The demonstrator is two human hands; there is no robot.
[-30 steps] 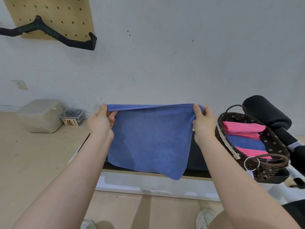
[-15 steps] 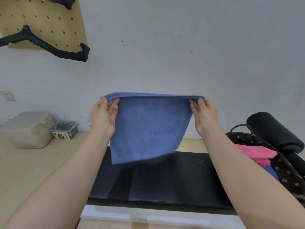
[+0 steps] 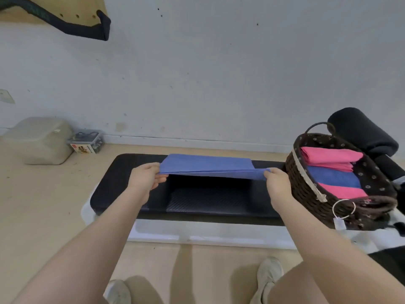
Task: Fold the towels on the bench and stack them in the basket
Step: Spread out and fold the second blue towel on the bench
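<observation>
A blue towel [image 3: 208, 165] is stretched almost flat just above the black bench [image 3: 114, 183], its far edge low over the pad. My left hand [image 3: 146, 177] pinches its near left corner and my right hand [image 3: 276, 182] pinches its near right corner, keeping the near edge lifted. At the bench's right end stands a dark wicker basket [image 3: 306, 191] holding folded towels: pink [image 3: 331, 157] at the back, blue [image 3: 333, 177] in the middle, pink [image 3: 341, 190] in front.
A black padded roller [image 3: 361, 130] sits behind the basket. On the floor at left are a beige bin [image 3: 39, 140] and a small clear box [image 3: 86, 142]. A black bar [image 3: 72, 25] hangs on the wall pegboard. My shoes [image 3: 268, 273] stand before the bench.
The towel hung upright in front of me before; both hands have brought it down and forward, so it now lies nearly level over the bench. The view has tipped down.
</observation>
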